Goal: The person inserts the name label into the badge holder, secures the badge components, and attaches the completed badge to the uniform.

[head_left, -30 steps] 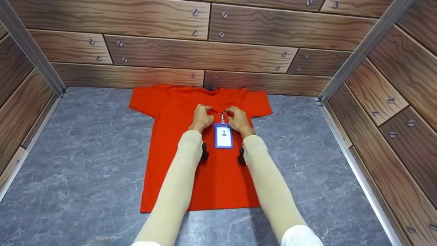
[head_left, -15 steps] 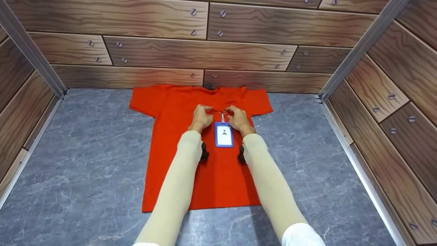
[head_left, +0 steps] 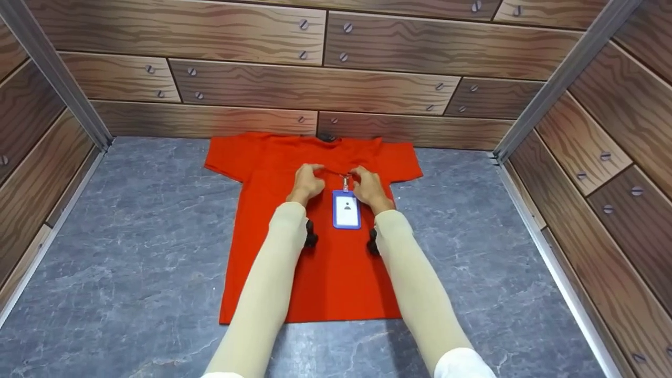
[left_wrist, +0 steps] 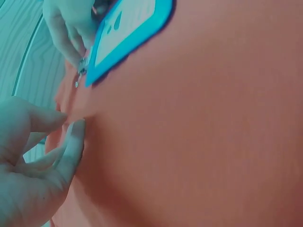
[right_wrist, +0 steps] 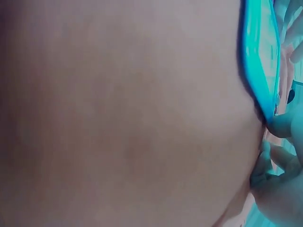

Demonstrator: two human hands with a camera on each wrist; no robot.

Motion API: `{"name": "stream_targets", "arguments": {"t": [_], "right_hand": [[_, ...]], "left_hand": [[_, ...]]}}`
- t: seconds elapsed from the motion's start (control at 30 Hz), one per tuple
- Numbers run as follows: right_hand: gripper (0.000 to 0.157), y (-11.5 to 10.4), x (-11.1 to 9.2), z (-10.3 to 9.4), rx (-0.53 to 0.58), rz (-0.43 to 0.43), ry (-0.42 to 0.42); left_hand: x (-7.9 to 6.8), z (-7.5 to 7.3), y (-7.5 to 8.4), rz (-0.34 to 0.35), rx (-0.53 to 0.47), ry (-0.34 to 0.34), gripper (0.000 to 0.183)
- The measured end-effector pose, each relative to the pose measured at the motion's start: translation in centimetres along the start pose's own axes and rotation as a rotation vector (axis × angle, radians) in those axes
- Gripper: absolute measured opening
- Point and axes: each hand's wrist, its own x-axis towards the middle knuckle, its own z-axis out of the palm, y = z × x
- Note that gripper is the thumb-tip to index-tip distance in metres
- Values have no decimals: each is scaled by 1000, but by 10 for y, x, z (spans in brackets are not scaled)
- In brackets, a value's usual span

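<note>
A red T-shirt (head_left: 315,294) lies spread out with its collar toward the back wall. On its chest lies a blue-framed badge holder (head_left: 346,210), hanging from a metal clip (head_left: 345,182). My left hand (head_left: 307,181) is left of the clip; its thumb and fingertips pinch a fold of the shirt, seen closer in the left wrist view. My right hand (head_left: 370,186) has its fingertips at the clip's upper end and seems to pinch it; the exact contact is partly hidden. The right wrist view shows my right fingers (right_wrist: 279,127) beside the badge's corner.
A grey marbled surface (head_left: 142,236) surrounds the shirt. Wood-patterned panels stand as a back wall (head_left: 252,86) and a right wall (head_left: 593,173), with another at the left. Metal strips (head_left: 556,89) run along the corners.
My left hand has shifted slightly to the left, away from the clip. The right hand stays at the clip, and the badge holder lies nearly as before. The head view has tilted slightly.
</note>
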Motion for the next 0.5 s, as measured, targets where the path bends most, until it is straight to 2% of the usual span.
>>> {"name": "stream_targets", "arguments": {"t": [0.3, 0.5], "right_hand": [[40, 1, 2, 0, -38, -19, -10], [40, -1, -2, -6, 69, 47, -23]], "left_hand": [[3, -16, -5, 8, -17, -19, 54], [-2, -24, 2, 55, -43, -49, 51]]}}
